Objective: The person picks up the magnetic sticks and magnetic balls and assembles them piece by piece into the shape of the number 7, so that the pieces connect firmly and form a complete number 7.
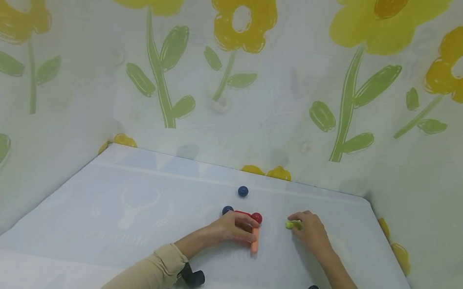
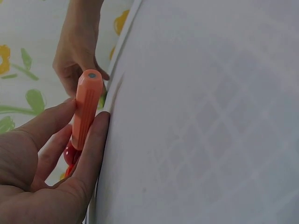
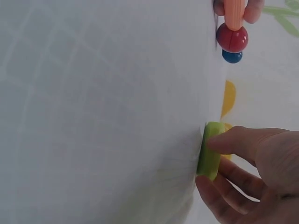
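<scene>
My left hand (image 1: 234,229) pinches an orange magnetic rod (image 1: 254,247) between thumb and fingers. In the left wrist view the rod (image 2: 88,109) points up, a grey magnet dot in its end. At its far end sits a red ball (image 1: 256,217), which a red rod (image 1: 242,212) joins to a dark blue ball (image 1: 227,209); the hand covers part of this. To the right, my right hand (image 1: 312,232) holds a short yellow-green rod (image 1: 289,225) close over the table. In the right wrist view the thumb presses the green rod (image 3: 211,149), with fingers curled beneath.
A single dark blue ball (image 1: 243,191) lies on the white table (image 1: 145,251) beyond the left hand. Flower-printed curtains (image 1: 265,95) stand around the table's back and sides. Each wrist wears a black camera; the left camera (image 1: 193,278) hangs low over the table.
</scene>
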Action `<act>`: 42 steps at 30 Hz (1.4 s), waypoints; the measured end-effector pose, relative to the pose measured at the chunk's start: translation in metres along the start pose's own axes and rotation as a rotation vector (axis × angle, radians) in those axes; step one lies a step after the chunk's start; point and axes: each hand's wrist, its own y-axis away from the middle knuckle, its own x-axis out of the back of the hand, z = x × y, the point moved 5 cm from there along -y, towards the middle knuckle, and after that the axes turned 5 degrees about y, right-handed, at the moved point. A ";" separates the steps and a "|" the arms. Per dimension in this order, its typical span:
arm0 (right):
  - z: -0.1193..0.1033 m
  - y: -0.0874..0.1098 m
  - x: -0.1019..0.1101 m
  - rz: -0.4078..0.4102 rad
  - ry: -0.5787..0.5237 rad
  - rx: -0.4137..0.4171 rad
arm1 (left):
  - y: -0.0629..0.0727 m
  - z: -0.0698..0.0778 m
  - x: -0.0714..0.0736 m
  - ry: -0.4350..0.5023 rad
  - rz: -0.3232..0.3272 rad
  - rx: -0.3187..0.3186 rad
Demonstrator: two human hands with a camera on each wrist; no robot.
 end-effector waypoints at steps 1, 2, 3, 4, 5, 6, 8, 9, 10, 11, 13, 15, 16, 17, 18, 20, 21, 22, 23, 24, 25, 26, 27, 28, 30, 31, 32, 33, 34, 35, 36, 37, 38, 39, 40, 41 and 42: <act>0.000 0.000 0.000 -0.001 -0.001 0.000 | 0.000 0.000 0.000 0.002 -0.001 0.001; 0.000 0.000 0.000 -0.003 -0.004 -0.001 | -0.001 0.000 0.000 0.005 -0.003 0.001; 0.000 0.000 -0.001 -0.004 -0.006 -0.003 | -0.001 -0.001 0.000 0.007 -0.003 0.002; 0.001 0.000 -0.001 -0.006 -0.010 -0.006 | -0.001 -0.001 0.000 0.009 -0.004 0.004; 0.000 0.000 -0.001 -0.007 -0.011 -0.006 | -0.002 -0.002 0.000 0.006 -0.003 0.006; 0.000 -0.001 -0.002 -0.008 -0.013 -0.008 | -0.002 -0.002 0.000 0.003 0.000 0.006; 0.000 0.000 -0.002 -0.010 -0.016 -0.012 | -0.002 -0.003 0.000 0.001 0.002 0.007; 0.000 0.000 -0.002 -0.011 -0.017 -0.014 | -0.002 -0.003 0.000 0.000 0.003 0.010; -0.001 0.000 -0.002 -0.012 -0.019 -0.017 | -0.002 -0.003 0.000 -0.002 0.002 0.010; -0.001 0.000 -0.002 -0.012 -0.020 -0.015 | -0.002 -0.003 0.000 -0.005 0.002 0.010; -0.002 0.001 -0.002 -0.015 -0.022 -0.021 | -0.002 -0.003 0.000 -0.005 0.001 0.010; -0.003 0.001 -0.001 -0.019 -0.022 -0.027 | -0.001 -0.003 0.000 -0.007 -0.001 0.010; -0.004 0.001 -0.001 -0.022 -0.020 -0.026 | -0.001 -0.003 0.000 -0.007 -0.001 0.009; -0.004 0.001 -0.001 -0.024 -0.018 -0.025 | -0.001 -0.003 0.000 -0.009 -0.001 0.009; -0.004 0.001 -0.001 -0.027 -0.016 -0.027 | -0.001 -0.003 0.000 -0.009 -0.001 0.007; -0.005 0.002 0.000 -0.030 -0.014 -0.026 | 0.000 -0.003 0.000 -0.008 -0.004 0.004; -0.005 0.002 0.000 -0.031 -0.013 -0.025 | 0.000 -0.003 0.000 -0.008 -0.004 0.002; -0.005 0.002 0.000 -0.032 -0.013 -0.024 | 0.000 -0.003 0.000 -0.007 -0.005 0.000; -0.005 0.002 0.000 -0.031 -0.013 -0.025 | 0.000 -0.003 0.000 -0.006 -0.005 -0.002; -0.004 0.002 -0.001 -0.030 -0.013 -0.025 | 0.000 -0.003 0.000 -0.007 -0.005 -0.004; -0.004 0.002 -0.001 -0.030 -0.014 -0.027 | 0.000 -0.003 0.000 -0.008 -0.004 -0.006; -0.003 0.002 -0.001 -0.029 -0.014 -0.027 | 0.000 -0.003 0.000 -0.009 -0.003 -0.007; -0.003 0.002 -0.001 -0.027 -0.013 -0.026 | 0.000 -0.003 0.000 -0.010 -0.001 -0.009; -0.002 0.002 -0.001 -0.024 -0.012 -0.025 | 0.000 -0.003 0.000 -0.010 0.000 -0.010; -0.002 0.001 -0.001 -0.017 -0.011 -0.018 | 0.000 -0.003 0.000 -0.008 0.000 -0.013; -0.002 0.002 -0.001 -0.014 -0.011 -0.016 | 0.000 -0.003 0.000 -0.007 0.000 -0.015; -0.002 0.002 0.000 -0.010 -0.011 -0.013 | 0.000 -0.002 0.000 -0.005 0.000 -0.015; -0.002 0.002 0.001 -0.008 -0.011 -0.011 | 0.000 -0.002 0.000 -0.004 -0.001 -0.016; -0.002 0.002 0.001 -0.006 -0.013 -0.010 | 0.000 -0.002 0.000 -0.003 -0.001 -0.015; -0.003 0.002 0.002 -0.005 -0.013 -0.009 | 0.000 -0.002 0.000 -0.002 -0.001 -0.015; -0.003 0.002 0.002 -0.005 -0.012 -0.009 | -0.001 -0.003 0.000 -0.002 -0.001 -0.014; -0.003 0.003 0.003 -0.005 -0.014 -0.011 | -0.001 -0.003 0.001 -0.001 0.001 -0.011; -0.004 0.003 0.003 -0.004 -0.013 -0.011 | -0.001 -0.003 0.001 -0.002 0.001 -0.010; -0.004 0.003 0.003 -0.002 -0.013 -0.012 | -0.001 -0.003 0.001 -0.001 0.002 -0.011; -0.004 0.003 0.004 0.000 -0.012 -0.009 | -0.001 -0.003 0.001 0.000 0.003 -0.011; -0.004 0.004 0.004 0.002 -0.013 -0.010 | -0.001 -0.004 0.001 0.000 0.004 -0.010; -0.004 0.004 0.005 0.004 -0.015 -0.008 | -0.002 -0.004 0.001 0.001 0.004 -0.011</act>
